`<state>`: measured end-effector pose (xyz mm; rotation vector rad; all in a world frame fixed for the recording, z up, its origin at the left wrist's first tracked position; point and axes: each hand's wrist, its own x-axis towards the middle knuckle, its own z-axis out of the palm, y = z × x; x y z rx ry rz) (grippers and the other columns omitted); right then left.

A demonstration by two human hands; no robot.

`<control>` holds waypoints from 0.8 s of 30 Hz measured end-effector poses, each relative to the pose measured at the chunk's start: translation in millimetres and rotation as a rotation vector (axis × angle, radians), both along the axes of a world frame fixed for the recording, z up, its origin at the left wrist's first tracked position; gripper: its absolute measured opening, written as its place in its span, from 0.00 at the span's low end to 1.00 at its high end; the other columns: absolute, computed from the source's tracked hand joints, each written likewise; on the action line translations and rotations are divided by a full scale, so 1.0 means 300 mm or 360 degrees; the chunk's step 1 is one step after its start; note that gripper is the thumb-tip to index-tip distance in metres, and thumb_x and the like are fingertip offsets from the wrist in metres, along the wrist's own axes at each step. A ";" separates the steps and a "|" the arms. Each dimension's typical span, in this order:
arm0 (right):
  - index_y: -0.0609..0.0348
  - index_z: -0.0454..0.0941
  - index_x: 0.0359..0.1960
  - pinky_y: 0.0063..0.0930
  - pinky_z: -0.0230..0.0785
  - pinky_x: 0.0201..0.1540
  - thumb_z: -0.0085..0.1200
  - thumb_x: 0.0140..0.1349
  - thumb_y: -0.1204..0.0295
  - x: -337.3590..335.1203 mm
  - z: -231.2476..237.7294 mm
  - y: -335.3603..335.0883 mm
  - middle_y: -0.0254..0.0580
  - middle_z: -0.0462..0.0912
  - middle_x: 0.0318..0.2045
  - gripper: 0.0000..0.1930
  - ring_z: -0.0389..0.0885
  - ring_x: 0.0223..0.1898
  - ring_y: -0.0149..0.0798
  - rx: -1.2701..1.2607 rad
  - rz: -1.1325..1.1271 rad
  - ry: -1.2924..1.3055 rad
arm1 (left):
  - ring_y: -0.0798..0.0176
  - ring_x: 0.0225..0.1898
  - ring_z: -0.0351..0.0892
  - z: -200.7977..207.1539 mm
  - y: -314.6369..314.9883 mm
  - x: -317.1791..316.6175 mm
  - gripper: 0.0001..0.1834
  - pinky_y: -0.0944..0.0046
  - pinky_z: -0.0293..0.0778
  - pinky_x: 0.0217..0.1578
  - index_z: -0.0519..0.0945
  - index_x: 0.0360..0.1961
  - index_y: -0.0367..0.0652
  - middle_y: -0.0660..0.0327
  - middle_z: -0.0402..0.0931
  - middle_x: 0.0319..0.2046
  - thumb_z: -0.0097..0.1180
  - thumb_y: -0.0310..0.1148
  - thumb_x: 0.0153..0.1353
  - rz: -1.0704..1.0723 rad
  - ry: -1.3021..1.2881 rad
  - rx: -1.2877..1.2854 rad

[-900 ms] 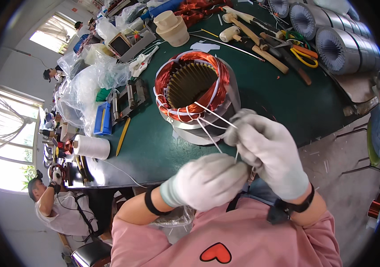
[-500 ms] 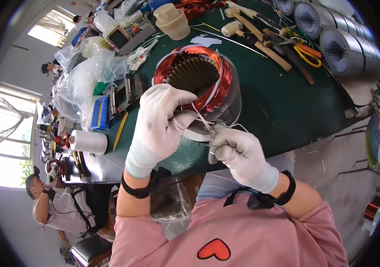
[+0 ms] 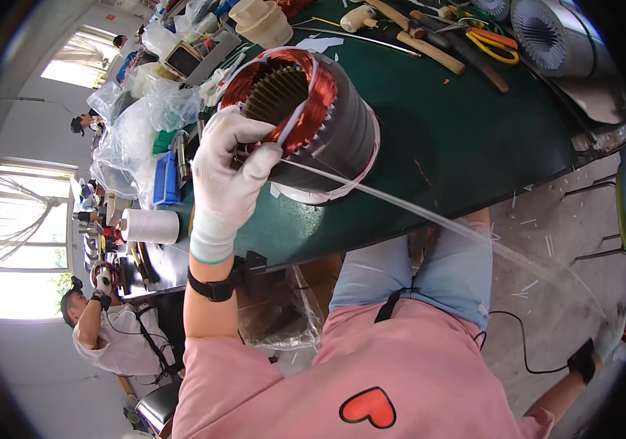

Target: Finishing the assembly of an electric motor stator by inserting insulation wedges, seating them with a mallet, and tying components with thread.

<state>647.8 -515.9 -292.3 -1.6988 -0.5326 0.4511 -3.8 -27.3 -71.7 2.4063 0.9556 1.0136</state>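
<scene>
A motor stator with red copper winding stands tilted on the green table. White lacing runs round its winding. My gloved left hand is at the winding's near left edge, thumb and forefinger pinched where a white cord comes out. From there the cord runs taut past the stator toward the lower right, smeared by motion. At the far right edge, my gloved right hand is blurred at the cord's other end, arm stretched wide. Its fingers are closed on the cord as far as shows.
Hammers and yellow-orange-handled scissors lie at the back. More stator cores stand at the far right. Left are a white thread spool, a blue box and plastic bags. Another person works lower left.
My right hand has swung from beside the stator far out to the right, drawing the cord out long. The stator now leans more, while my left hand stays at the winding.
</scene>
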 end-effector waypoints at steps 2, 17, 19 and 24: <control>0.61 0.62 0.73 0.12 0.65 0.40 0.41 0.73 0.76 -0.137 0.071 0.030 0.36 0.76 0.57 0.26 0.74 0.44 0.21 -0.0208 -0.0183 -0.0791 | 0.58 0.41 0.78 -0.009 0.001 0.001 0.10 0.61 0.73 0.47 0.82 0.37 0.36 0.57 0.79 0.34 0.66 0.28 0.55 -0.0064 0.0130 0.0291; 0.64 0.72 0.65 0.13 0.62 0.21 0.46 0.76 0.62 -1.378 0.674 1.244 0.30 0.80 0.28 0.23 0.71 0.21 0.19 -0.0058 0.2085 0.1722 | 0.55 0.34 0.82 -0.025 -0.036 0.055 0.20 0.59 0.77 0.38 0.88 0.46 0.44 0.61 0.83 0.34 0.68 0.20 0.49 -0.0015 0.0101 0.0636; 0.64 0.72 0.64 0.13 0.62 0.21 0.47 0.76 0.61 -1.412 0.650 1.276 0.30 0.80 0.28 0.22 0.70 0.20 0.19 0.0038 0.1958 0.1856 | 0.59 0.36 0.85 0.054 -0.039 0.042 0.15 0.64 0.78 0.40 0.86 0.49 0.41 0.57 0.85 0.36 0.61 0.24 0.60 0.0003 0.0117 0.0174; 0.66 0.82 0.46 0.17 0.57 0.22 0.51 0.75 0.55 -1.458 0.635 1.361 0.30 0.74 0.18 0.22 0.67 0.20 0.22 0.0007 0.1738 0.0151 | 0.65 0.42 0.84 0.227 0.102 0.059 0.14 0.67 0.77 0.45 0.85 0.51 0.37 0.58 0.86 0.41 0.51 0.30 0.71 0.0032 0.0298 0.0120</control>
